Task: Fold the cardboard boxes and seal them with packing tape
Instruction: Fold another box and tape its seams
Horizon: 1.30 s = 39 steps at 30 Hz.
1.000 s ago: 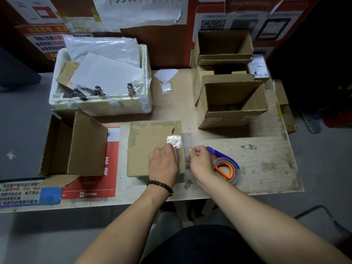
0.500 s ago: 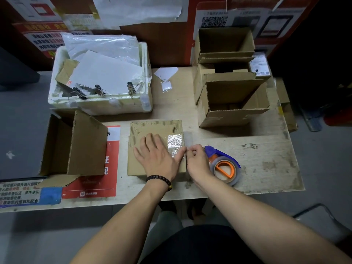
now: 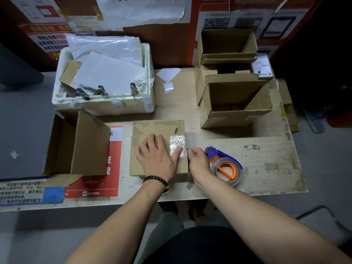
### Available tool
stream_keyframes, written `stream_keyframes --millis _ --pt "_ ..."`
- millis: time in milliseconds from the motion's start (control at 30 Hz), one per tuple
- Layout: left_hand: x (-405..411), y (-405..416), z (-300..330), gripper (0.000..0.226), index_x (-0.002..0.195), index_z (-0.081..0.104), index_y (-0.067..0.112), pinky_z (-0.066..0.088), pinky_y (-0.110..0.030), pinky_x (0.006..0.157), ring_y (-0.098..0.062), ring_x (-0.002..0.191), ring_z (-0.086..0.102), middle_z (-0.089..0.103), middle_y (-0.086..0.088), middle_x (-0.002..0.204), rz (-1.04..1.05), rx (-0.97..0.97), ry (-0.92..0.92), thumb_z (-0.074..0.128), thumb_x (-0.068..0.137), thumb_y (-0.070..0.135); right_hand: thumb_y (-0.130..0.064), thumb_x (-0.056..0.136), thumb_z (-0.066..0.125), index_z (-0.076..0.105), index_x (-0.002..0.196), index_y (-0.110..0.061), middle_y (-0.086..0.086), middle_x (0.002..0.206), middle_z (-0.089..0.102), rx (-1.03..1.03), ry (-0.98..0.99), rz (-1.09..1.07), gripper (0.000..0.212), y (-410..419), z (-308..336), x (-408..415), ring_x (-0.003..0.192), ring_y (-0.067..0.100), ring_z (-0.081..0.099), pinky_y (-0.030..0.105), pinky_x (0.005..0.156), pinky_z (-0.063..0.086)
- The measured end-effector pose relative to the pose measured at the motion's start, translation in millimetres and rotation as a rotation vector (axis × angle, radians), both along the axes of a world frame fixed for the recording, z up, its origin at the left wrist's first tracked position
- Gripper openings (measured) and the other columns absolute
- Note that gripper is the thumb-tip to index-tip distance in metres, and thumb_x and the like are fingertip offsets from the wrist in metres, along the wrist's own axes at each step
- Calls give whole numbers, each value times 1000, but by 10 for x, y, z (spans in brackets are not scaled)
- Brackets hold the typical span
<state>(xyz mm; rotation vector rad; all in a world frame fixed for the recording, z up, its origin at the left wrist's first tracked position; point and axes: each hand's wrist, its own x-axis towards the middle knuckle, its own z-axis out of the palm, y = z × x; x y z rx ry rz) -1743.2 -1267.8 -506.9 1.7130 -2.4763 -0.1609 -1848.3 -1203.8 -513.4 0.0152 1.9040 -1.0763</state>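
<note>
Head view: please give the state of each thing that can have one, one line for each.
Flat cardboard box: lying flat, clear tape over its right edge.
Tape strip: stuck on the box, shiny.
Left hand: flat, pressing on the box.
Right hand: fingers curled, pinching the tape at the box's edge.
Tape dispenser: resting on the table.
Left box: open, on its side.
Right front box: open.
Foam box: lidless, filled with bags.

Head-worn view, looking steeply down, close over table (image 3: 266, 168)

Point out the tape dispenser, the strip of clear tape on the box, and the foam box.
tape dispenser (image 3: 226, 169): head view, orange hub.
clear tape (image 3: 177, 142): head view, shiny middle.
foam box (image 3: 118, 107): head view, white front wall.
</note>
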Motion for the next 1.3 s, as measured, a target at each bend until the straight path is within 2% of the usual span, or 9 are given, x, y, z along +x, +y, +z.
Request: stream_keyframes --millis 133,367,467,633,800,967,1033,1133,1300 --pt "261 -21 -47 68 146 52 15 29 -53 112 -32 138 42 49 -10 149 -138 -58 -28 41 98 63 -34 108 46 60 106 -17 4 101 70 -4 33 62 22 11 0 -5 97 20 68 39 81 57" --pt "256 -13 -44 68 148 49 13 27 -54 115 -33 140 40 48 -12 151 -139 -58 -54 38 100 60 -46 108 39 45 130 -27 5 120 63 95 -101 227 29 -7 106 -85 101 19 63 38 79 57" --pt "271 -2 -62 67 147 50 12 28 -55 114 -34 140 41 49 -12 151 -142 -62 -49 39 100 59 -45 107 41 41 147 -30 4 140 54 162 45 423 42 33 228 -220 121 24 59 40 95 55" --pt "263 -16 -75 66 148 50 11 29 -56 114 -35 139 41 49 -13 151 -148 -65 -53 40 100 57 -34 107 45 53 142 -35 -11 136 61 -93 280 414 36 235 497 2 124 8 57 35 107 48" --pt "245 -6 -75 66 147 51 11 29 -56 114 -35 139 42 49 -13 150 -144 -62 -46 41 100 57 -35 104 47 28 156 -47 -22 148 50 -130 232 439 57 345 392 290 128 -1 47 24 109 37" --pt "287 25 -66 66 148 51 11 28 -56 114 -34 140 41 49 -13 150 -189 -70 -50 42 100 56 -37 102 45 50 142 -39 -8 127 67 4 241 509 40 416 421 228 111 15 62 36 98 51" --pt "290 18 -51 65 148 50 12 27 -56 114 -34 140 41 49 -13 151 -196 -63 -50 40 100 55 -44 104 43 61 123 -27 0 111 70 70 374 614 31 350 446 115 98 20 64 42 90 55" --pt "289 13 -32 58 149 48 15 26 -56 114 -32 141 40 48 -10 153 -200 -42 -33 38 102 46 -54 103 44 56 115 -13 9 114 64 189 598 850 44 143 452 -84 103 31 61 42 84 51" --pt "303 -1 2 55 150 48 18 26 -54 116 -30 142 38 47 -7 153 -186 -15 -14 38 102 43 -43 108 42 53 89 -17 7 98 67 86 358 917 34 35 435 -387 80 26 69 33 65 52"
